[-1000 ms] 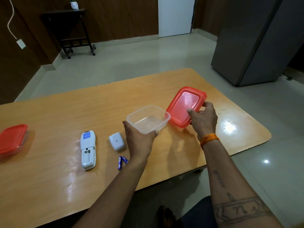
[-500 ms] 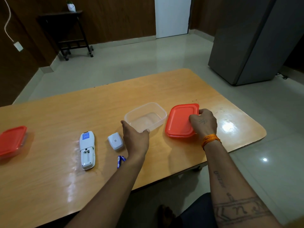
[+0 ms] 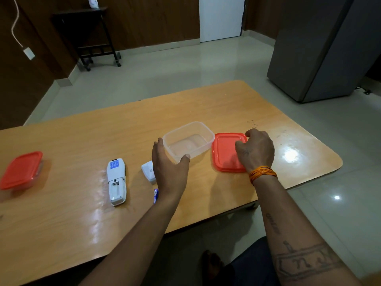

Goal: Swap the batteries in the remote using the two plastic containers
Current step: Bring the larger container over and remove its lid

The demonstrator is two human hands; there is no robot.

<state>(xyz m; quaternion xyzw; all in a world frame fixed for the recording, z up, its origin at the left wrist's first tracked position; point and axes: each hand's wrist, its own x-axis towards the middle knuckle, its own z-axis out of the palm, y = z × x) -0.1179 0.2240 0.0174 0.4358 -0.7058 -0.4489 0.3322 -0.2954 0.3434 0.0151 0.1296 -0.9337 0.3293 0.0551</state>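
An empty clear plastic container (image 3: 203, 148) stands on the wooden table (image 3: 82, 139). Its red lid (image 3: 224, 155) lies flat just right of it. My left hand (image 3: 169, 164) is spread at the container's near left corner, thumb by the rim, holding nothing. My right hand (image 3: 256, 149) hovers over the lid's right side with loosely curled fingers. The white remote (image 3: 116, 181) lies face down with its battery bay uncovered. The bay's white cover (image 3: 147, 171) and blue batteries (image 3: 155, 196) lie beside it, partly hidden by my left wrist. A second container with a red lid (image 3: 20, 170) sits far left.
The table's rounded right corner (image 3: 329, 162) is close to the lid. A tall grey cabinet (image 3: 321, 48) stands on the floor at the right, and a black wheeled stand (image 3: 92, 36) is by the far wall. My leg shows below the near edge.
Both hands lowered the clear container and the red lid onto the table. The lid went from tilted in my right hand to flat, and both hands loosened their hold.
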